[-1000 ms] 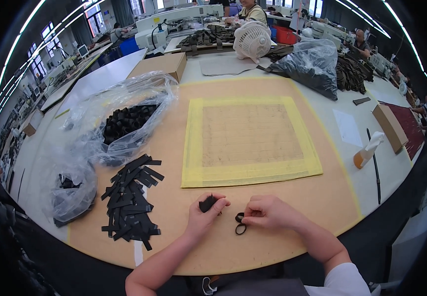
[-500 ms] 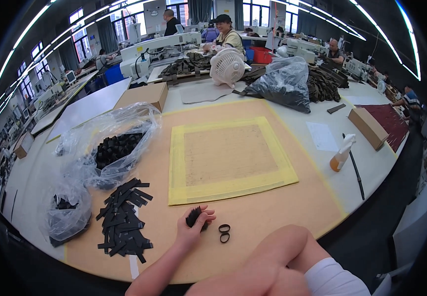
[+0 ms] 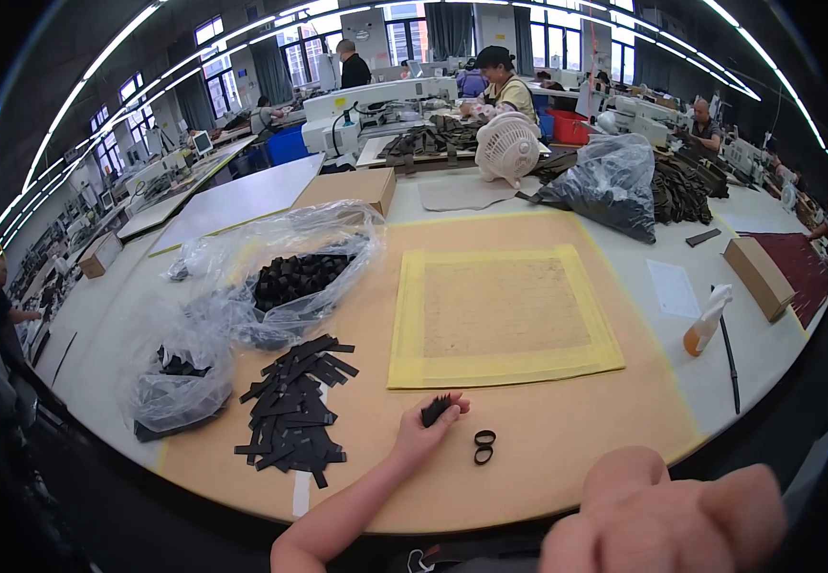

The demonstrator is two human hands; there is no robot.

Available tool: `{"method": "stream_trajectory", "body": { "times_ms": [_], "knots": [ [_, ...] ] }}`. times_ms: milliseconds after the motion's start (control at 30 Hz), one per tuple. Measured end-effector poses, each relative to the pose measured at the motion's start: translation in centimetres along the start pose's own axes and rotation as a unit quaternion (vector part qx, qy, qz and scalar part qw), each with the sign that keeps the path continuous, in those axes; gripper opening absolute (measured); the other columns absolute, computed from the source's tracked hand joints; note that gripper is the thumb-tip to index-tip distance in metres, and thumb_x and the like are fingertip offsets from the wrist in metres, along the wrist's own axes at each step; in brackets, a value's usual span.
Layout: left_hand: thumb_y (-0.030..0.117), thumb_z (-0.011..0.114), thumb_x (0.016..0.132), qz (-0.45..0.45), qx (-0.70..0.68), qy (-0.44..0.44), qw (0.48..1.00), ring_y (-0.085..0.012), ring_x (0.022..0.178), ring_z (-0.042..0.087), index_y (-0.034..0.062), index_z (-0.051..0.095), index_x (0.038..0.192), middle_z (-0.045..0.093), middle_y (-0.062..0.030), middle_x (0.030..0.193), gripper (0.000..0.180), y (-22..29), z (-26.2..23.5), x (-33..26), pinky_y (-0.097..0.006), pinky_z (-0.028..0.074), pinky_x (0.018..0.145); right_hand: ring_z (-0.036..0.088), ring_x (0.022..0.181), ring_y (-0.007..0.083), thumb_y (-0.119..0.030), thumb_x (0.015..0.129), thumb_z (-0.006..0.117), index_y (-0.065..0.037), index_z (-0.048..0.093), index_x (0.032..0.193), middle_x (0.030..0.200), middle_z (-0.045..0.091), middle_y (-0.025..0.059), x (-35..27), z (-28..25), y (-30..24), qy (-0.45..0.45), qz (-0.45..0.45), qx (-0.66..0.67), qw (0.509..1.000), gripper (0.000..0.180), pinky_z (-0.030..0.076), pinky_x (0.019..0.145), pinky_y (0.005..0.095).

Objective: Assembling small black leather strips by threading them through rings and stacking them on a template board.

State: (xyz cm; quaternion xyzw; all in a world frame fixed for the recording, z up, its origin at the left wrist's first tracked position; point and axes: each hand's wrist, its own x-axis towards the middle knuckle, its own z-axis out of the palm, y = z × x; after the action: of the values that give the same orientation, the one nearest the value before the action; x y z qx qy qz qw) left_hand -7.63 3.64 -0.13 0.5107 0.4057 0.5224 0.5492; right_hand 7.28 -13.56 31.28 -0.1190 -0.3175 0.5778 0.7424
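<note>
My left hand (image 3: 423, 432) rests on the tan table board (image 3: 576, 430) near the front edge, fingers closed around a small bundle of black strips (image 3: 436, 410). Two small black rings (image 3: 483, 446) lie on the board just right of that hand, touching nothing else. My right hand (image 3: 667, 520) is lifted off the table and looms close to the camera at the lower right. It is blurred, its fingers look curled, and I cannot see whether anything is in it.
A loose pile of black strips (image 3: 294, 413) lies left of my hand. Behind it are two clear plastic bags of black pieces (image 3: 294, 277) (image 3: 177, 387). A yellow mat (image 3: 502, 317) is straight ahead, an orange spray bottle (image 3: 705, 325) and a cardboard box (image 3: 760, 275) to the right. People work at machines far behind.
My right hand left the two black rings on the board and rose toward the camera. My left hand stayed put with the black bundle. The view tilted upward.
</note>
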Motion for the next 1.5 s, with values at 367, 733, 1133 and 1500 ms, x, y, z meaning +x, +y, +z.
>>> {"method": "stream_trajectory", "body": {
  "times_ms": [367,733,1133,1500],
  "knots": [
    [0.012,0.057,0.097,-0.032,-0.075,-0.017,0.997,-0.0206,0.104,0.065,-0.0022,0.057,0.120,0.066,-0.0123,0.111,0.027,0.3,0.8,-0.7,-0.031,0.052,0.089,0.067,0.085,0.0245,0.000,0.090,0.051,-0.001,0.058,0.105,0.092,0.070,0.0119,8.5,-16.2,5.6,-0.369,-0.211,-0.198,0.883,0.017,0.052,0.074,0.0329],
    [0.016,0.060,0.096,0.006,-0.066,0.016,0.998,-0.0139,0.096,0.064,-0.0009,0.059,0.120,0.066,-0.0101,0.110,0.029,-0.2,-0.6,-0.3,-0.026,0.050,0.087,0.065,0.082,0.0124,-0.005,0.089,0.062,-0.001,0.064,0.103,0.094,0.068,0.0079,12.7,-14.9,11.4,-0.361,0.025,-0.450,0.817,0.015,0.048,0.070,0.0264],
    [0.017,0.056,0.098,0.027,-0.041,-0.014,0.999,-0.0177,0.114,0.057,-0.0022,0.054,0.128,0.050,-0.0135,0.140,0.036,1.8,1.3,-0.5,-0.030,0.048,0.095,0.058,0.068,0.0041,-0.010,0.087,0.069,-0.006,0.067,0.105,0.085,0.069,0.0002,8.7,-26.7,18.3,-0.233,0.138,-0.500,0.822,0.018,0.045,0.057,0.0202],
    [0.016,0.060,0.095,-0.047,-0.073,0.036,0.996,-0.0135,0.078,0.062,0.0008,0.057,0.105,0.064,-0.0062,0.083,0.018,1.5,0.3,-0.1,-0.027,0.050,0.074,0.059,0.079,0.0067,-0.013,0.095,0.061,-0.003,0.053,0.109,0.093,0.062,0.0018,8.8,-30.1,17.6,-0.210,0.352,-0.217,0.886,0.018,0.049,0.070,0.0218]
  ]
}}
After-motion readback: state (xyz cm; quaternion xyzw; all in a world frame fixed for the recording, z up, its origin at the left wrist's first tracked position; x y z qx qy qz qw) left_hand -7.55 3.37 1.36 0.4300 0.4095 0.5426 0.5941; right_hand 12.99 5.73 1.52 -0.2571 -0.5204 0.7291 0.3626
